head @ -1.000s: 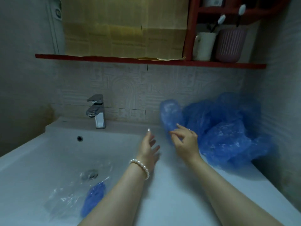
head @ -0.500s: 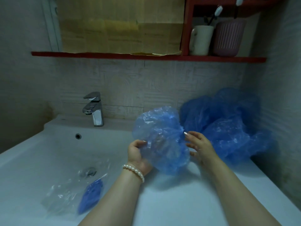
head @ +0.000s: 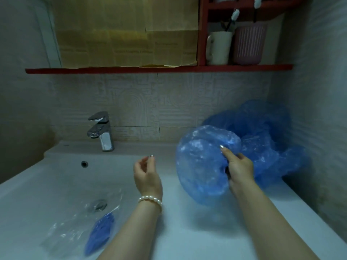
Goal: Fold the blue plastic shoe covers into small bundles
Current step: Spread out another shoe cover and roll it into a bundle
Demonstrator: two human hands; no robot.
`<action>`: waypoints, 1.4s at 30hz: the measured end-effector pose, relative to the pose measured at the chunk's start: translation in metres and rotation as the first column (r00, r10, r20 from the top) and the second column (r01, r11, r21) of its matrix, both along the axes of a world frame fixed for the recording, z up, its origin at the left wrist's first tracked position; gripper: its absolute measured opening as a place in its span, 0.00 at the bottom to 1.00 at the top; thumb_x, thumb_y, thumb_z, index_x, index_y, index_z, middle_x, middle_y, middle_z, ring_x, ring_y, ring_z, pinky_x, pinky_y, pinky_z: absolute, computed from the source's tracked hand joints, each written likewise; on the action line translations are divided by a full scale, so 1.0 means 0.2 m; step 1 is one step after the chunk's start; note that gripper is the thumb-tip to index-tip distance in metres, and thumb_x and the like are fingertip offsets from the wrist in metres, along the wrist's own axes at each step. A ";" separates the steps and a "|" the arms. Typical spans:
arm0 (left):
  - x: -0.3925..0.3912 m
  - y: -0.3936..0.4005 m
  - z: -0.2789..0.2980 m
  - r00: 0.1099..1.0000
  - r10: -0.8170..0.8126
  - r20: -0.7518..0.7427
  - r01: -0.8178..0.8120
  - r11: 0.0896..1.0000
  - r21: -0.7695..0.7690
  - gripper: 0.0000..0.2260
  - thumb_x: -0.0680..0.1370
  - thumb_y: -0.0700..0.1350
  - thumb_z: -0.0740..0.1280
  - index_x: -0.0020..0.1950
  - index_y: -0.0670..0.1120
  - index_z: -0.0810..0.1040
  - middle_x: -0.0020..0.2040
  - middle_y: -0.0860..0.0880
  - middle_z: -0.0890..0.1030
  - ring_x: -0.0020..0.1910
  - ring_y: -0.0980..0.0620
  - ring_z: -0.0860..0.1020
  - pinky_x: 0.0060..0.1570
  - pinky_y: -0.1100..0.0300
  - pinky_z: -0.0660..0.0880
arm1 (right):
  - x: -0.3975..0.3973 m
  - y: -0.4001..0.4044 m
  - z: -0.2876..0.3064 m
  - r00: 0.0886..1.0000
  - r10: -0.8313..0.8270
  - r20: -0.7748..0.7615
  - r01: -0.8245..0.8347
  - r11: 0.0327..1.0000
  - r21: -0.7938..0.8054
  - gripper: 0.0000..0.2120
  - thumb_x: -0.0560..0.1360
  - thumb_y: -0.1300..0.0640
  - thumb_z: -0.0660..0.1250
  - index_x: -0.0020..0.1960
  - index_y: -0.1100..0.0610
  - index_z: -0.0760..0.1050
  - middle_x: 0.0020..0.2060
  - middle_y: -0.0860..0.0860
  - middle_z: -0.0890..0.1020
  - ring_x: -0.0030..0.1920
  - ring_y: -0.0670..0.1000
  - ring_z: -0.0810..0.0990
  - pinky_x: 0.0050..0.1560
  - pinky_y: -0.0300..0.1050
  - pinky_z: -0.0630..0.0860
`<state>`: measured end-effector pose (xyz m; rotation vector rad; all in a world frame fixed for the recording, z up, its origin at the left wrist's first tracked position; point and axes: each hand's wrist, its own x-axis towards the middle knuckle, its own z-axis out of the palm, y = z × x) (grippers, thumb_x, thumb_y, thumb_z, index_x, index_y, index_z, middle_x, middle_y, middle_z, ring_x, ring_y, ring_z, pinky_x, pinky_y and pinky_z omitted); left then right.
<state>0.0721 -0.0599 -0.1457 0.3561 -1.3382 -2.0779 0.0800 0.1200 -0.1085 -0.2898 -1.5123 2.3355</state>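
White ceramic washbasin (head: 56, 177), chrome tap (head: 102, 131) at its back edge. Loose heap of blue plastic shoe covers (head: 266, 139) on the table at right, against the wall. One puffed blue plastic shoe cover (head: 202, 166) held above the table; my right hand (head: 239, 167) has it in its grip. My left hand (head: 147, 175), pearl bracelet (head: 150, 199) on its wrist, hangs released over the basin, fingers loosely curled. Small blue folded bundle (head: 100, 231) in clear wrap lies in the basin.
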 end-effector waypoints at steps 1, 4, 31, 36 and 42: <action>0.02 0.01 0.01 0.981 0.154 -0.120 -0.181 0.949 -0.257 0.10 0.67 0.53 0.66 0.45 0.50 0.74 0.42 0.50 0.76 0.44 0.46 0.76 0.44 0.55 0.72 | -0.01 0.01 0.00 0.999 -0.030 0.011 0.030 0.999 0.015 0.08 0.72 0.58 0.71 0.37 0.59 0.74 0.32 0.54 0.79 0.30 0.51 0.79 0.33 0.42 0.76; 0.09 0.13 0.00 0.826 0.035 -0.563 -0.453 0.636 -0.625 0.08 0.69 0.47 0.67 0.44 0.45 0.76 0.41 0.48 0.76 0.41 0.49 0.74 0.43 0.59 0.72 | 0.00 -0.01 0.02 0.998 0.047 0.030 -0.049 0.998 0.049 0.07 0.74 0.60 0.68 0.38 0.58 0.73 0.31 0.53 0.77 0.28 0.48 0.79 0.33 0.41 0.75; 0.14 0.16 0.08 0.947 -0.314 -0.063 0.299 0.939 -0.170 0.17 0.77 0.47 0.66 0.36 0.34 0.78 0.31 0.42 0.82 0.31 0.48 0.80 0.30 0.61 0.77 | 0.12 -0.14 0.03 0.885 0.462 -0.065 -0.263 0.609 0.749 0.20 0.64 0.72 0.74 0.44 0.50 0.75 0.40 0.50 0.78 0.38 0.48 0.76 0.38 0.33 0.76; 0.12 0.12 0.08 0.982 -0.183 -0.050 0.170 0.966 -0.194 0.07 0.77 0.40 0.66 0.39 0.42 0.76 0.37 0.44 0.81 0.33 0.50 0.81 0.31 0.63 0.78 | 0.09 -0.10 0.03 0.929 0.317 -0.193 -0.123 0.754 0.645 0.19 0.68 0.78 0.62 0.38 0.55 0.78 0.34 0.50 0.81 0.33 0.41 0.79 0.37 0.32 0.75; 0.08 0.08 0.00 0.991 0.085 -0.104 -0.134 0.685 -0.716 0.26 0.65 0.33 0.70 0.59 0.50 0.71 0.55 0.50 0.69 0.47 0.52 0.72 0.49 0.58 0.73 | 0.06 -0.08 0.01 0.935 0.219 -0.281 0.030 0.738 0.674 0.23 0.70 0.76 0.58 0.34 0.51 0.80 0.33 0.46 0.82 0.34 0.40 0.80 0.38 0.30 0.75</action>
